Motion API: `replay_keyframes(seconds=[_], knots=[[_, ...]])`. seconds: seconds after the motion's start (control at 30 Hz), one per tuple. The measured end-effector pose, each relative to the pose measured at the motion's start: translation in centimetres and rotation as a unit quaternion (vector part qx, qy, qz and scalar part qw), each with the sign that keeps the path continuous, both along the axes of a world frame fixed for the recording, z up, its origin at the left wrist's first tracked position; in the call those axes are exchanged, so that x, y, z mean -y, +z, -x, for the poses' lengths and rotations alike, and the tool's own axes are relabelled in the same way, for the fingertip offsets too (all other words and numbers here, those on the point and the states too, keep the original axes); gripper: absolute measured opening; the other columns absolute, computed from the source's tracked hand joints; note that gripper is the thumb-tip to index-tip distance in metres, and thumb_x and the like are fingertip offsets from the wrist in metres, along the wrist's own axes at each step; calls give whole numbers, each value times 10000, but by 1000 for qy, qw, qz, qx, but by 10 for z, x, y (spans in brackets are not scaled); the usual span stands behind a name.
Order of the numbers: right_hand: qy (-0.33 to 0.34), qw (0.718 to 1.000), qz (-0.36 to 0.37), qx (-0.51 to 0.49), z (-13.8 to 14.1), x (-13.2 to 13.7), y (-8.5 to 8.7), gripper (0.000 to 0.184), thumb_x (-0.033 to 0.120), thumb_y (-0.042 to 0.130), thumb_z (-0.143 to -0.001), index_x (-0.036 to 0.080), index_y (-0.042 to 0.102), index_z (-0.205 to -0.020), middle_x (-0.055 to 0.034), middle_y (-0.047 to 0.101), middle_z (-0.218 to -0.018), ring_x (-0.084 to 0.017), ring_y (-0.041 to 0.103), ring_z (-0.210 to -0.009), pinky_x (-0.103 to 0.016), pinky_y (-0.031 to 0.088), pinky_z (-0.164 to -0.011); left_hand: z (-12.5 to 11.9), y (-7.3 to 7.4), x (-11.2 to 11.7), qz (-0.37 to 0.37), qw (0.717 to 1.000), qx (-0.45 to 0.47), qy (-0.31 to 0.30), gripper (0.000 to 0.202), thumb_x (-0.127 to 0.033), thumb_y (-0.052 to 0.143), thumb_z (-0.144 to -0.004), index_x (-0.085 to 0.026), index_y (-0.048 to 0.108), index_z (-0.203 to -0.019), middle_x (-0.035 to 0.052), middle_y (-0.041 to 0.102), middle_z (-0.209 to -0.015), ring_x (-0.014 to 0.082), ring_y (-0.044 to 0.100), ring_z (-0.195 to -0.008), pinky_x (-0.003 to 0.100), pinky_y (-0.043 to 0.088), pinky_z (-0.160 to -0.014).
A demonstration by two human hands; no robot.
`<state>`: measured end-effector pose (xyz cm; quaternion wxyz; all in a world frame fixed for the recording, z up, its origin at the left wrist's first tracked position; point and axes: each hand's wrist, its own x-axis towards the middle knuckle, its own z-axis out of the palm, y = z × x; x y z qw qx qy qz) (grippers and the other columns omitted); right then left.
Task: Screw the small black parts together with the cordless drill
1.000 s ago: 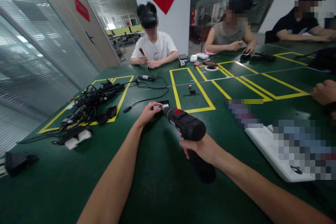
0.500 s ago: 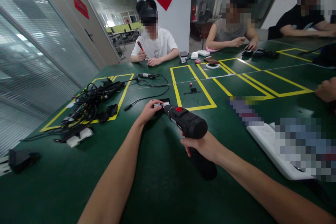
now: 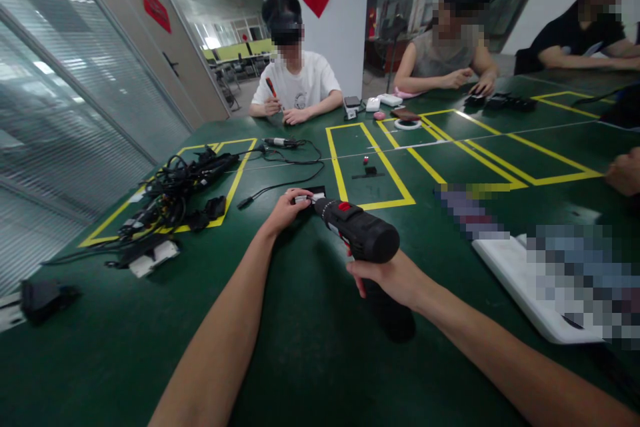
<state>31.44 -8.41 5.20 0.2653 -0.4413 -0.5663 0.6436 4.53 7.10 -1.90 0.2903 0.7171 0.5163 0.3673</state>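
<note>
A black cordless drill (image 3: 367, 235) with a red switch on top is gripped by its handle in my right hand (image 3: 387, 273), fingers wrapped around it. Its tip points away from me, to the front left, and meets a small black and whitish piece (image 3: 316, 191) on the green table. My left hand (image 3: 286, 212) is closed on that piece, pressing it at the tabletop. Fingers and drill tip partly cover it, so its kind cannot be made out.
Tangled black cables and adapters (image 3: 175, 193) lie left, with a loose cable (image 3: 285, 181) beyond my left hand. Yellow tape (image 3: 340, 180) marks rectangles on the table (image 3: 300, 360). A white case (image 3: 520, 287) lies right. Across sits a person in white (image 3: 300, 83) holding a screwdriver (image 3: 271, 87).
The view has shifted very slightly. Both hands, the drill and the small piece keep nearly the same positions relative to each other.
</note>
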Motion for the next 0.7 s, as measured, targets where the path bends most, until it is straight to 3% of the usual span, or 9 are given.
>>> replay_keyframes(seconds=[0.3, 0.7], knots=[[6, 1000, 4, -7, -1, 0, 1, 73, 210, 619, -738, 176, 558, -713, 9, 598, -565, -144, 577, -516, -305, 449, -592, -2, 3, 3, 2, 1000, 2, 2, 315, -356, 629, -794, -179, 721, -1038, 87, 619, -1153, 254, 557, -1124, 423, 373, -1074], [2, 1000, -2, -6, 0, 1, 2, 95, 210, 628, -750, 182, 575, -824, 23, 595, -557, -151, 581, -525, -316, 459, -623, -5, 4, 5, 7, 1000, 10, 21, 287, -343, 628, -795, -188, 728, -1014, 82, 620, -1151, 254, 560, -1113, 431, 377, -1077]])
